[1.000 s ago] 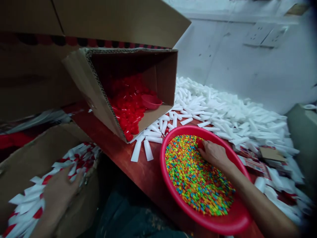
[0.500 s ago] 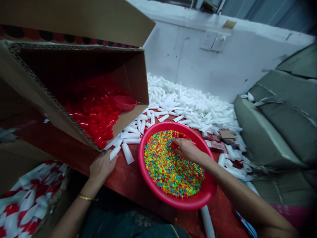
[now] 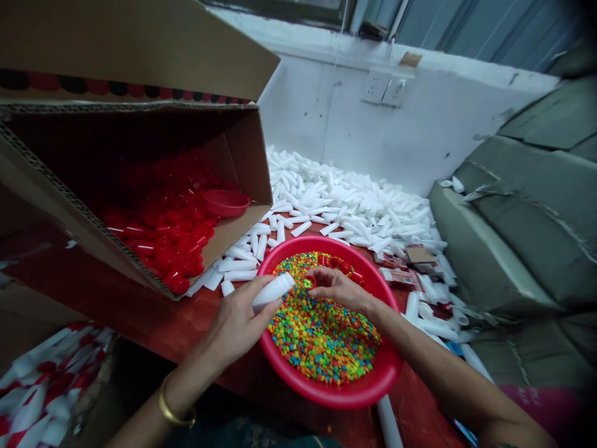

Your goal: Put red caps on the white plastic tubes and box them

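The left hand (image 3: 237, 326) curls around a white plastic tube (image 3: 273, 292), tilted just over the rim of a red plastic basin (image 3: 336, 398). The right hand (image 3: 338, 289) pinches a small red cap (image 3: 310, 282) near the tube's upper end, above multicoloured granules (image 3: 324, 339) filling the basin, which sits near the front edge of the counter (image 3: 116, 305).

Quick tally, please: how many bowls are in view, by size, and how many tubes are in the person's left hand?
Large red basin: 1
Small red bowl: 1
White tube in left hand: 1
Total: 3
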A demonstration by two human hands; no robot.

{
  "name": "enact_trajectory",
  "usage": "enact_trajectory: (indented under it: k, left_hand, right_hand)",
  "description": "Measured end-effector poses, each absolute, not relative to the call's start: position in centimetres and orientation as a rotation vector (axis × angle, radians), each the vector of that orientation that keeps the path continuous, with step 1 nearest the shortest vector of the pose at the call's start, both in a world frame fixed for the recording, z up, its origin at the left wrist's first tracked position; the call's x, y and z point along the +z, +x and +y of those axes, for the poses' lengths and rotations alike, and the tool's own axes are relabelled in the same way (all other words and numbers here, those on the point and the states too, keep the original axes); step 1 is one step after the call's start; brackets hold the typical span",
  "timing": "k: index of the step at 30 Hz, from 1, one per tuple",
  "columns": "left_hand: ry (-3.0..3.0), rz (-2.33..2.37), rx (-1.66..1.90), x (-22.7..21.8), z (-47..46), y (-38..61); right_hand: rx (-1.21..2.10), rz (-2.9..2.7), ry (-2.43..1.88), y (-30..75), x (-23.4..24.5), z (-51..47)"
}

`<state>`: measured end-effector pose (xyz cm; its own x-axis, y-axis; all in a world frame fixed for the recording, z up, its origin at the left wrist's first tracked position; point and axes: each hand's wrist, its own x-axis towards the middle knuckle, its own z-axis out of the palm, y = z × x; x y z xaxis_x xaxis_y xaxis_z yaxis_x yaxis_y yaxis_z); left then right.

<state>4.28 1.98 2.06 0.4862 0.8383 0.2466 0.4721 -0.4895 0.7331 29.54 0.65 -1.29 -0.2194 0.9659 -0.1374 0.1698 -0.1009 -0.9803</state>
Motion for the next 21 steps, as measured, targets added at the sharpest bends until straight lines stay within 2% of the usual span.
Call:
enact_trajectory:
  k: [3,7,13,18,21]
  left_hand:
    - [2.147,0.955,0.770,1.6,2.6,6.7]
    - [2.176,0.905,0.744,0.5,3.1,8.4]
    - [2.278,0.915,0.686,-0.4,2.9,8.8]
    - [2.351,0.956,0.608,-0.6,3.0,8.9]
    - [2.383,0.910,0.568,-0.6,3.2,8.7]
  right_hand:
    - [1.468,-1.229,-1.211,29.8,-0.3,0.0]
    - [1.321,-1.223,-1.222,29.8,0.0,-0.6]
    - [0.967,-1.496,-1.315,29.7,-0.9,-0.8]
    - [0.558,-1.973,-1.266,30.1,0.4,-1.5]
    - [0.522,-2.174,-1.208,30.1,1.3,-1.6]
